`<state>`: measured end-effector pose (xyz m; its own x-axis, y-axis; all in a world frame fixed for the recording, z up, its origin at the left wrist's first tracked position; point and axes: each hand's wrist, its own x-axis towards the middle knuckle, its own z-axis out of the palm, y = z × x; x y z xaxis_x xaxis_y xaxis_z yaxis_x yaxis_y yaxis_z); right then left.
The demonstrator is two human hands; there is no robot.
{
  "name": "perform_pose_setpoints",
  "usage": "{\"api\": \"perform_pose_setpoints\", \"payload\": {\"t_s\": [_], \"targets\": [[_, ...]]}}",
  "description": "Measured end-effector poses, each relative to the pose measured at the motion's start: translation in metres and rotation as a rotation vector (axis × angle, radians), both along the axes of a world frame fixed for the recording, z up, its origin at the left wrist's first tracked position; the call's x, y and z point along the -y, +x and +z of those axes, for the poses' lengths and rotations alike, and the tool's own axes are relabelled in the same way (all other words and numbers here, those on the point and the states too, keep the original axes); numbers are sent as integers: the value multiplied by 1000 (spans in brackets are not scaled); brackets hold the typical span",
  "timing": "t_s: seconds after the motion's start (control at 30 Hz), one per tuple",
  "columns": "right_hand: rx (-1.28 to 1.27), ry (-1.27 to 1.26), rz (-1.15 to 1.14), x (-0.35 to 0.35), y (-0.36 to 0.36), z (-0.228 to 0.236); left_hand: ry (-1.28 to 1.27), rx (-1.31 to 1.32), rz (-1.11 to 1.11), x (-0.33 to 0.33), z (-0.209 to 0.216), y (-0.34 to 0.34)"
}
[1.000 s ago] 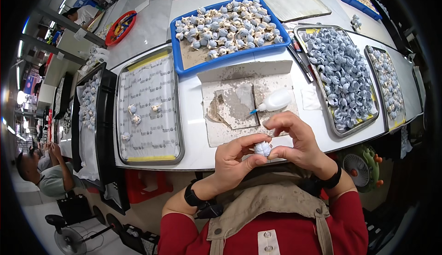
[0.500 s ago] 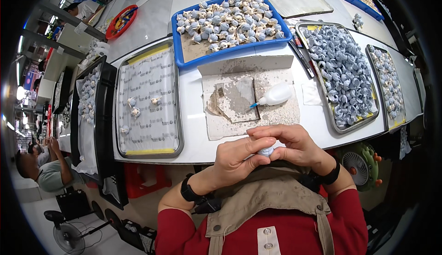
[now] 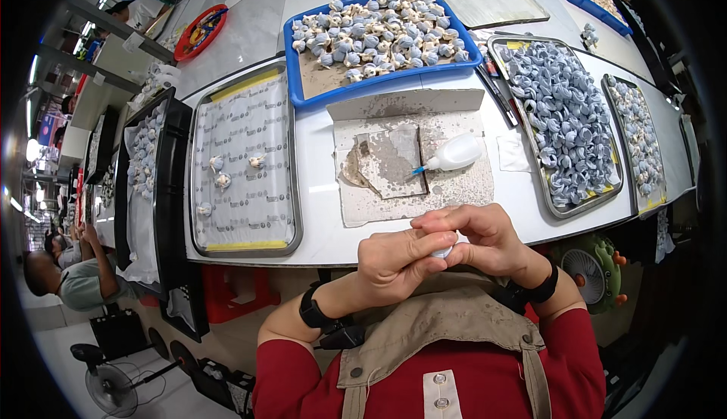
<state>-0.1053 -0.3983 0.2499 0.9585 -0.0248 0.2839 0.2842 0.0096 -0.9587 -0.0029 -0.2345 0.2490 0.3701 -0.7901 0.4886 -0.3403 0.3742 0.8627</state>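
Observation:
Close to my body at the table's front edge, my left hand [image 3: 395,262] and my right hand [image 3: 485,242] meet around a small grey-blue rounded piece [image 3: 444,252]. Fingers and thumbs of both hands press on it, and most of it is hidden. Just beyond them lies a stained cardboard sheet [image 3: 363,208] with a folded-up back edge. On it rests a white squeeze bottle [image 3: 457,152] with a blue tip, lying on its side. To the left, a paper-lined metal tray [image 3: 246,218] carries several small blue-and-cream figures [image 3: 222,180].
A blue tray [image 3: 303,99] of blue-and-cream figures stands beyond the cardboard. At right, a metal tray [image 3: 562,213] is heaped with grey-blue shell-like pieces [image 3: 564,124]. Dark pen-like tools [image 3: 496,99] lie beside it. A black crate [image 3: 176,192] stands left; a green fan [image 3: 594,274] is below right.
My fingers have shifted slightly around the small piece, covering more of it. Both hands stay in nearly the same place. The trays and bottle have not moved.

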Motion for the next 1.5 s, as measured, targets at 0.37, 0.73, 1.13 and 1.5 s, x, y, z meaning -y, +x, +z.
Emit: {"api": "perform_pose_setpoints", "payload": {"t_s": [0.37, 0.73, 1.13, 1.5], "targets": [[-39, 121, 20, 1, 0, 2, 34, -129, -140, -4, 2, 1], [-16, -360, -322, 24, 23, 8, 571, 348, 516, -66, 26, 81], [-157, -782, -704, 61, 42, -19, 617, 834, 701, 54, -12, 240], [-219, -802, -479, 66, 32, -21, 380, 142, 489, 58, -19, 228]]}}
